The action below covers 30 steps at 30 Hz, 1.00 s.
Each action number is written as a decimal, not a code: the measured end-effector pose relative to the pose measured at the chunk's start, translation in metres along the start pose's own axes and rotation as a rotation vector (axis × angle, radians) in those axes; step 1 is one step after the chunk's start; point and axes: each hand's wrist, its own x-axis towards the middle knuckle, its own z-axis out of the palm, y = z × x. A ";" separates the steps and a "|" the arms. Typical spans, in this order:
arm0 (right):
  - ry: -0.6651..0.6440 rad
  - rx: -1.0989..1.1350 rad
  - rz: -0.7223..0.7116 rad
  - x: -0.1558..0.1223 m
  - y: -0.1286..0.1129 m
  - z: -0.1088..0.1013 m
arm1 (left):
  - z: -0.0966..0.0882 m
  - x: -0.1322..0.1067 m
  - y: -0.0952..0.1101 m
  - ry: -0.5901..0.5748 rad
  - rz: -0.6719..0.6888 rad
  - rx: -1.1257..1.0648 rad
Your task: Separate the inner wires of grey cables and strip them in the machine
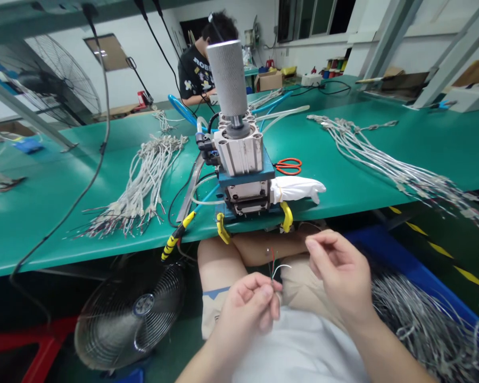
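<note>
Low in front of my lap, my left hand pinches a cable end between thumb and fingers. Thin wires fan upward out of that pinch, a red one, a white one bent to the right and a dark one among them. My right hand is to the right and a little higher, apart from the wires. Its thumb and index finger are pressed together; whatever may be between them is too small to make out. Beyond my hands, a pneumatic press with a knurled cylinder stands at the bench edge.
White cable bundles lie on the green bench, left and right. Orange-handled scissors and a white cloth sit beside the press. A floor fan stands lower left, a blue bin of cables lower right. Someone sits opposite.
</note>
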 end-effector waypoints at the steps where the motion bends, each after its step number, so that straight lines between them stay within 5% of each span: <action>1: -0.057 0.006 -0.012 -0.002 -0.003 -0.002 | 0.001 0.001 -0.001 0.046 0.038 0.031; 5: -0.307 -0.036 -0.008 -0.015 -0.015 -0.001 | 0.004 0.003 -0.004 0.151 0.118 0.108; 12: -0.257 -0.069 -0.057 -0.024 -0.021 0.009 | 0.009 0.003 -0.003 0.264 0.147 0.139; 20: -0.312 0.093 0.196 -0.020 -0.014 0.019 | 0.012 0.002 -0.002 0.285 0.170 0.184; 26: -0.325 0.004 0.092 -0.022 -0.015 0.019 | 0.011 0.005 -0.001 0.323 0.220 0.159; 30: -0.423 0.263 0.381 -0.023 -0.011 0.019 | 0.008 0.005 0.001 0.343 0.352 0.231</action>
